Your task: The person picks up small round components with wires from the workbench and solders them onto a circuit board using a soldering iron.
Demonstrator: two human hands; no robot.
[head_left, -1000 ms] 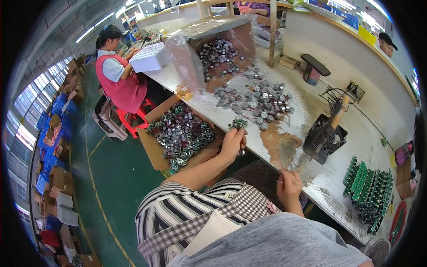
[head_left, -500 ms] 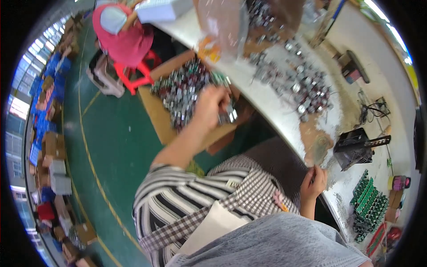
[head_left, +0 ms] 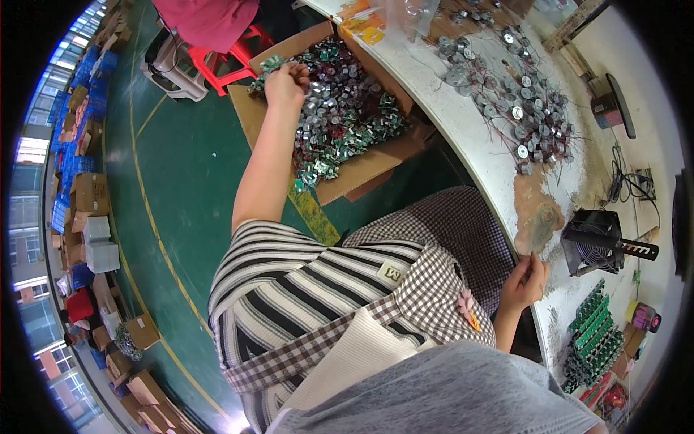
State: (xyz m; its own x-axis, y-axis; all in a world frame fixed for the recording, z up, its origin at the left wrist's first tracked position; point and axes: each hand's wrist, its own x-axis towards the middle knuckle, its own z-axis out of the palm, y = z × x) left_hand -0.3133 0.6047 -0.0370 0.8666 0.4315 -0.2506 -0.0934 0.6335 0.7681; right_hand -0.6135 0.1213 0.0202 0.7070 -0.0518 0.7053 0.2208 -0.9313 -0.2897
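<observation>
Cardboard box (head_left: 361, 163) sits low on the floor side, just beside the table (head_left: 463, 137) edge, flaps folded out, heaped w/ small parts (head_left: 347, 116): silvery round metal bodies mixed w/ green bits, tangled together, too small to tell more. A few parts spill toward the box's near flap.

Left hand (head_left: 287, 78) is stretched out over the far corner of the box, fingers curled shut in a loose fist, knuckles up. It clutches a small bunch of the green/silver parts (head_left: 269, 65), which stick out at the thumb side. Hand sits right on top of the heap, touching it.

Right hand (head_left: 526, 281) is close in by the table's near edge, well apart from the left. Fingers bent, thumb & fingertips drawn together as if pinching sth thin; can't tell what, too small. Fingertips are at the table edge, just below a worn brown patch (head_left: 538, 217) on the white top.

On the table further off: a spread of similar round metal pieces w/ thin red wires (head_left: 520, 101). Near the right hand a small black fan unit (head_left: 596, 242), & past it a rack of green parts (head_left: 589, 336). Another person in a pink top (head_left: 210, 18) sits on a red stool (head_left: 238, 54) beyond the box. Green floor (head_left: 181, 166) w/ yellow lines; stacked cartons (head_left: 90, 217) along the far left
</observation>
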